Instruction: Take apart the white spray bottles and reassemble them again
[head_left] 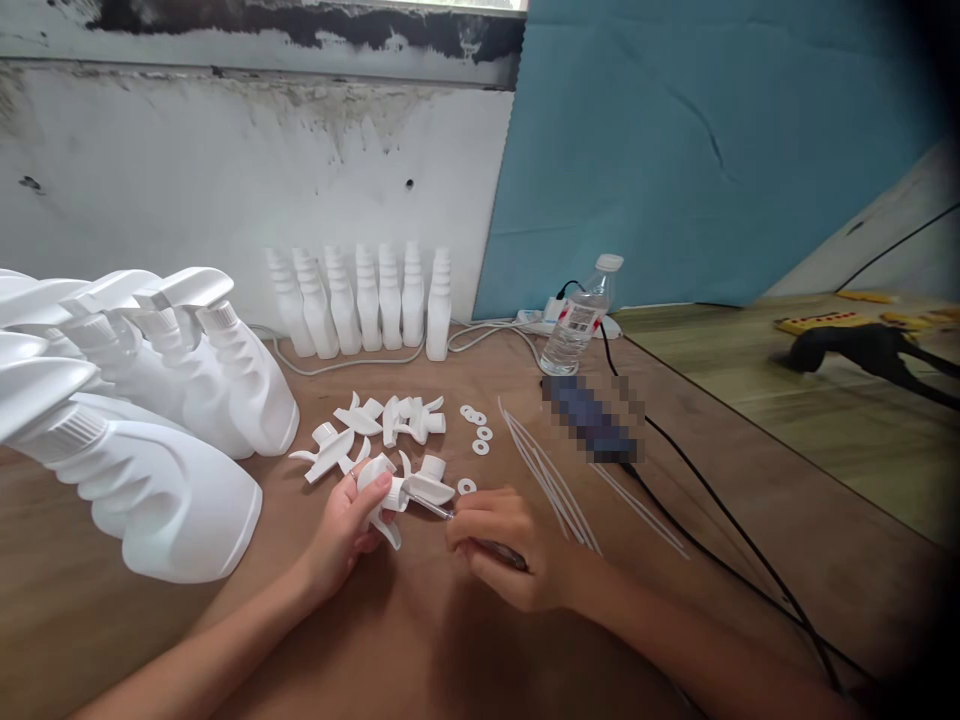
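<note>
My left hand [346, 520] is closed round a white spray head [379, 483], its trigger pointing down. In my right hand [502, 545] is a thin metal tool [429, 503] with a dark handle; its tip meets the open collar of that spray head. Another spray head [429, 482] lies just behind the tool. Several more spray heads [330, 452] are on the brown table beyond my hands. White ring washers [481, 447] lie to their right, with one washer [466, 486] close to my right hand. Thin clear tubes [547, 480] lie further right.
Large white spray bottles [172, 500] crowd the left side. Several small white bottles [390, 310] stand along the wall. A water bottle [577, 320], a power strip [534, 318] and a pixelated dark object [591, 418] are at the back right. Black cables [720, 490] cross the right side.
</note>
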